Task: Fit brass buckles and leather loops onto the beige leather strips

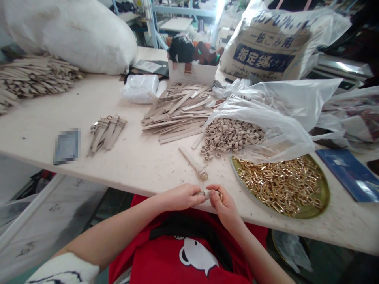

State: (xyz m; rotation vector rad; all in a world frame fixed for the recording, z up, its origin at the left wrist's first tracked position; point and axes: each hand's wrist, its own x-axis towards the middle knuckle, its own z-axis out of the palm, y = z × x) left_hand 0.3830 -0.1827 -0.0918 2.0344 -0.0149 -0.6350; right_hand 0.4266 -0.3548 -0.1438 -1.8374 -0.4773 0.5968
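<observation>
At the table's front edge, my left hand [188, 196] is closed on one part of a short beige strap [206, 194]. My right hand [221, 201] pinches the strap's other side, where a bit of gold metal shows between the fingers. Much of the strap is hidden by both hands. Just beyond them lies another beige strap [188, 158] with a gold buckle [203, 175] at its near end. Small beige loops [227, 136] spill from a clear plastic bag [284, 130]. To the right, a round tray [325, 193] carries a heap of gold buckles [281, 183].
Loose beige strips [177, 108] are piled mid-table, with a small bundle of straps [108, 132] to their left. A bigger strip pile [35, 77] sits far left by a white sack [74, 35]. Behind stand a white box [192, 73] and a printed bag [266, 47]. A blue packet [349, 173] lies right.
</observation>
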